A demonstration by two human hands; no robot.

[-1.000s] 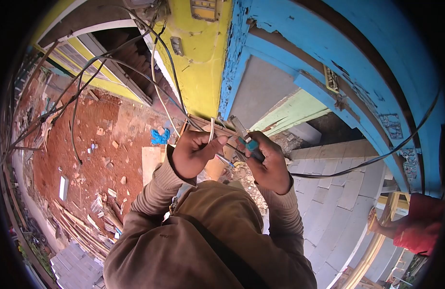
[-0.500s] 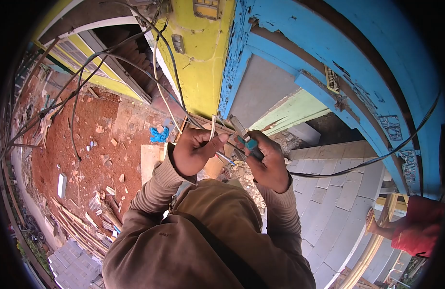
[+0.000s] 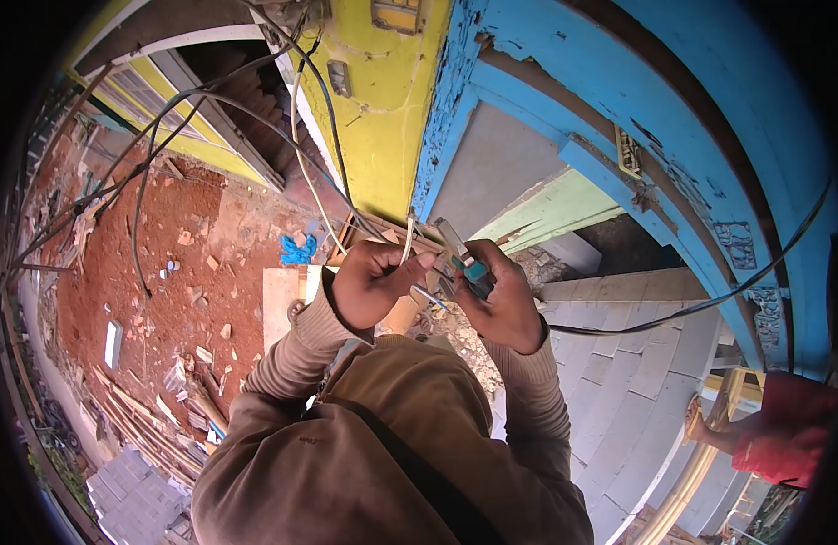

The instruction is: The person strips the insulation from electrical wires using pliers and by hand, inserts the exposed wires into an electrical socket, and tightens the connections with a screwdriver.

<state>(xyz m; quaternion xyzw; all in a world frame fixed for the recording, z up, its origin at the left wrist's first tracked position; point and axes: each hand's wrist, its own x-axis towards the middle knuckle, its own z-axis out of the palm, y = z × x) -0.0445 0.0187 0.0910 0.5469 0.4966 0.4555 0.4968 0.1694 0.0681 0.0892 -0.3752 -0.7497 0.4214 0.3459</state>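
My left hand (image 3: pixel 369 283) is closed, thumb against fingers, on a white cable (image 3: pixel 409 234) whose short end sticks up above the thumb. Below that thumb, a thin pale piece with a bluish tip (image 3: pixel 429 296) points to the right; whether it belongs to the same cable I cannot tell. Just to the right, my right hand (image 3: pixel 505 309) grips a hand tool with a teal handle (image 3: pixel 474 271). Its flat grey metal end (image 3: pixel 452 238) points up and left, and its exact kind is unclear. The tool and the cable end are close together, with a small gap.
Dark cables (image 3: pixel 246 68) hang at the upper left, and a black cable (image 3: pixel 655 320) runs across the right. Yellow wall (image 3: pixel 383 136) and blue beams (image 3: pixel 546 54) stand ahead. Red soil (image 3: pixel 183 263) with debris lies below left, block paving (image 3: pixel 619 363) right. A person's red garment (image 3: pixel 787 431) shows at far right.
The view has shifted slightly. Both hands keep their grip on the cable and the tool, and the tool has turned a little beside the cable end.
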